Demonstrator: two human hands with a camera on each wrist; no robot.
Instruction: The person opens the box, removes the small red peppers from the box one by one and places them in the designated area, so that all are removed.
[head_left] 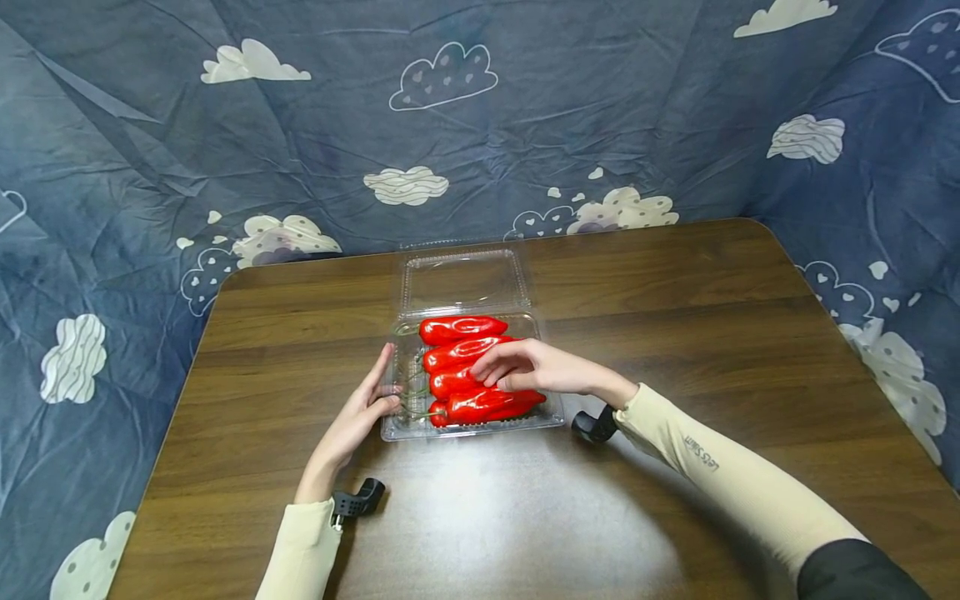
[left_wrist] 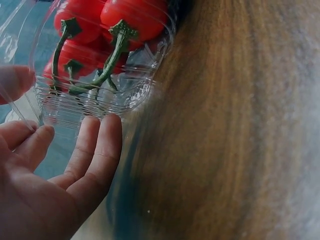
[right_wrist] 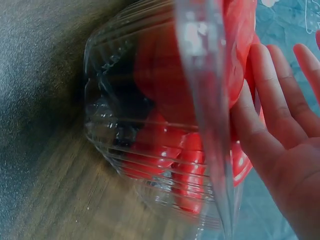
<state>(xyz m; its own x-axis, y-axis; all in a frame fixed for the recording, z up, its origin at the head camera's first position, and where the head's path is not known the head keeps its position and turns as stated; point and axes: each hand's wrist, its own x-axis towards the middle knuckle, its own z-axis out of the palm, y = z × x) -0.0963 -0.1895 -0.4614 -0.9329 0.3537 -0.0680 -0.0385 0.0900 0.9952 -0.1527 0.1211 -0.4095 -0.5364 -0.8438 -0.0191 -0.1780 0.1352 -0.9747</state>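
Several glossy red peppers (head_left: 487,407) with green stems (left_wrist: 117,50) lie side by side in a clear plastic clamshell container (head_left: 472,429). Its lid (head_left: 465,279) is folded back toward the far table edge. My left hand (head_left: 352,421) is at the container's left side, index finger extended along the rim. In the left wrist view, fingertips (left_wrist: 111,122) meet or nearly meet the ribbed wall below the stems. Over the peppers' right half lies my right hand (head_left: 536,367), fingers slightly bent, touching the middle ones. Its thumb (right_wrist: 245,115) lies against a pepper inside the rim.
The container stands on a brown wooden table (head_left: 637,317), toward its far side. A blue cloth (head_left: 562,92) with white clouds hangs behind and beside the table. Black camera mounts (head_left: 360,497) sit at both wrists, the right one close to the container's near right corner.
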